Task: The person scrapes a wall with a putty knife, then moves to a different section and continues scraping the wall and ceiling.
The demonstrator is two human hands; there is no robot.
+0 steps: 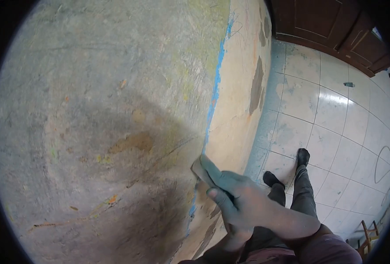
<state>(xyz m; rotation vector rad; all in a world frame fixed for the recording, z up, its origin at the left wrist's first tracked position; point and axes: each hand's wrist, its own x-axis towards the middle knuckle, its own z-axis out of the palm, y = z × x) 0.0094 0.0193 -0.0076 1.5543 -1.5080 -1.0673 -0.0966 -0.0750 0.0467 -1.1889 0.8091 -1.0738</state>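
Observation:
A flat, pale piece like a scraper blade rests against the wall at the blue paint strip. My right hand is closed around it, fingers stretched along its upper side and thumb below; greenish-grey dust coats the skin. Below and partly behind, my left hand meets the right one; its fingers are mostly hidden, so I cannot tell what they grip. Left of the strip, the wall is rough bare grey plaster. To the right, cream paint remains, with several peeled grey patches.
Dusty white floor tiles lie right of the wall, under my dark-socked feet. Dark wooden furniture stands at the top right. A small green item and a thin cable are on the floor; a wooden chair stands lower right.

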